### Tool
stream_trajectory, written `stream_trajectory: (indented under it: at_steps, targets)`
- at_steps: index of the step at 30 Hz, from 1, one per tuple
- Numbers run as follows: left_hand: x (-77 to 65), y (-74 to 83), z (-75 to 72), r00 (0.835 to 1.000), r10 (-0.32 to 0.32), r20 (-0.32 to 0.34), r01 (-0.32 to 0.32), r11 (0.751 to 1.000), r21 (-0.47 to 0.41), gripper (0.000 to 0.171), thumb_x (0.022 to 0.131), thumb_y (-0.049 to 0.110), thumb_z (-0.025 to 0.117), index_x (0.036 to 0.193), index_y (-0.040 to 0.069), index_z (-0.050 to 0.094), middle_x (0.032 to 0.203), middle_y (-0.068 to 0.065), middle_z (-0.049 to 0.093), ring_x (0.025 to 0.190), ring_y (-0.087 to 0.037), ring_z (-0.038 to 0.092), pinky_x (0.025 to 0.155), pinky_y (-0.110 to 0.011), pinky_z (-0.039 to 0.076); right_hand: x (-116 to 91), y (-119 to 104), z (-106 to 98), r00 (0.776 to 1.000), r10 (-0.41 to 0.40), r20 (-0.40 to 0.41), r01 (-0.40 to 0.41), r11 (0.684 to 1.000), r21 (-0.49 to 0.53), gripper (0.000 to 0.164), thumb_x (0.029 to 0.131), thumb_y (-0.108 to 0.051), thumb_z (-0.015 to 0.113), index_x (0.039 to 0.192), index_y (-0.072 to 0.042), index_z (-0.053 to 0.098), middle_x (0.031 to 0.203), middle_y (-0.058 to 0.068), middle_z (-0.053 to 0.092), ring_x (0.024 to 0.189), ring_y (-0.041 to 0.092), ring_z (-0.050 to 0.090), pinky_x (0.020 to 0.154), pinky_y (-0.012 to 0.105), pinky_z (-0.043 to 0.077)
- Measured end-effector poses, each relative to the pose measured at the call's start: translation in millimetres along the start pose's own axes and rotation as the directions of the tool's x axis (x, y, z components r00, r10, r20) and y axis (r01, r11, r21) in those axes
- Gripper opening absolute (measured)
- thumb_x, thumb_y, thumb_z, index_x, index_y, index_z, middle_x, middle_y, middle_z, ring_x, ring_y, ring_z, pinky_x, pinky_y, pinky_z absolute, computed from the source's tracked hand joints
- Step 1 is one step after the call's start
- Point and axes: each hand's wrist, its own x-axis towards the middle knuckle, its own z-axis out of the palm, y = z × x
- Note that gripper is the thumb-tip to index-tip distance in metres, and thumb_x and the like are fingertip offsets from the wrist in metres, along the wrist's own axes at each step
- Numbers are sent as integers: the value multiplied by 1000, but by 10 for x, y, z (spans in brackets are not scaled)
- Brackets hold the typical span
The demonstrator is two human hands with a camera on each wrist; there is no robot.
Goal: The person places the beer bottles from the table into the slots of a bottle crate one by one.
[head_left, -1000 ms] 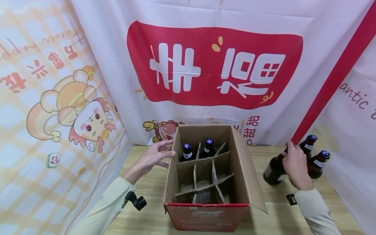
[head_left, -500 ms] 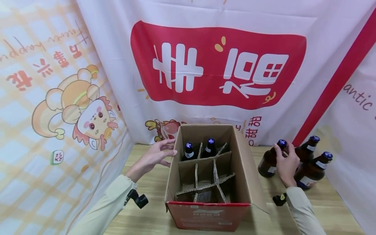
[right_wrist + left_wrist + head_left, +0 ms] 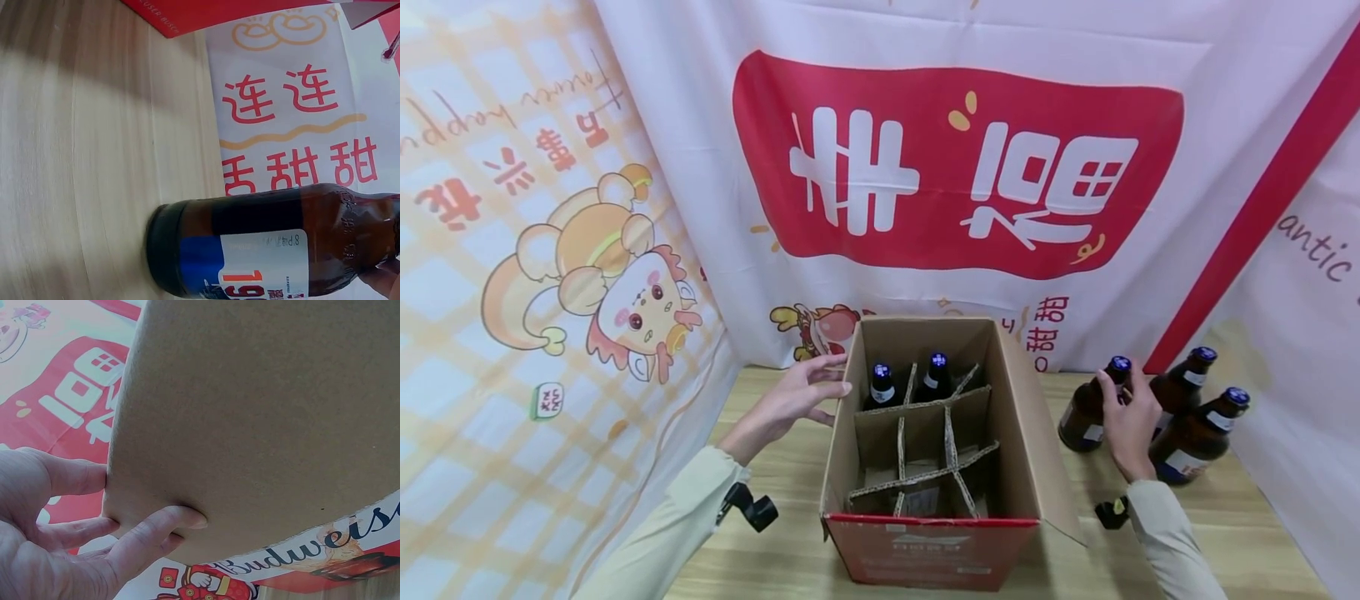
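Note:
A cardboard beer box (image 3: pixel 932 554) stands upright with its top flaps folded outward. Inside, cardboard dividers (image 3: pixel 923 479) form compartments, and two capped bottles (image 3: pixel 881 388) stand in the far ones. My left hand (image 3: pixel 793 404) grips the box's left rim and folded flap (image 3: pixel 250 425); one finger presses a dent into the flap. To the box's right, my right hand (image 3: pixel 1131 429) holds a brown beer bottle (image 3: pixel 1082 417) by its neck. In the right wrist view, this bottle (image 3: pixel 262 250) shows a blue and white label. Its base appears to be on the table.
Two more brown bottles, a far one (image 3: pixel 1183 387) and a nearer one (image 3: pixel 1191 450), stand right beside my right hand. The right flap (image 3: pixel 1037 433) slopes outward toward the bottles. Printed curtains (image 3: pixel 955 175) border the wooden table (image 3: pixel 760 550) at the back and sides.
My right hand has moved left from among the bottles, and the bottle at its fingers now stands slightly apart on the left. My left hand stays at the box rim.

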Motion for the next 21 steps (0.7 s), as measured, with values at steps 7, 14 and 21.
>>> stream_trajectory:
  at_steps: [7, 14, 21]
  targets:
    - [-17, -11, -13, 1000, 10, 2, -10, 1000, -9, 67, 101, 13, 67, 160, 2, 37, 156, -31, 44, 132, -46, 57, 82, -47, 67, 18, -55, -82, 996, -28, 83, 28, 1000, 1, 44, 97, -13, 77, 136, -1, 62, 113, 25, 71, 100, 38, 68, 82, -4, 36]
    - [-20, 4, -2, 1000, 3, -4, -3, 1000, -7, 66, 101, 12, 66, 160, 2, 37, 157, -31, 44, 133, -46, 57, 83, -47, 67, 50, -90, -103, 999, 36, 39, -39, 996, 80, 37, 93, -12, 81, 128, -4, 71, 110, 21, 77, 97, -10, 67, 82, -3, 45]
    - [-17, 20, -5, 1000, 7, 9, -8, 1000, 5, 65, 102, 12, 64, 160, 2, 37, 158, -29, 43, 134, -47, 56, 82, -47, 67, 48, -211, -191, 964, 264, 28, -265, 952, 154, 47, 90, -17, 85, 133, -6, 72, 124, 22, 72, 94, -21, 61, 81, 0, 49]
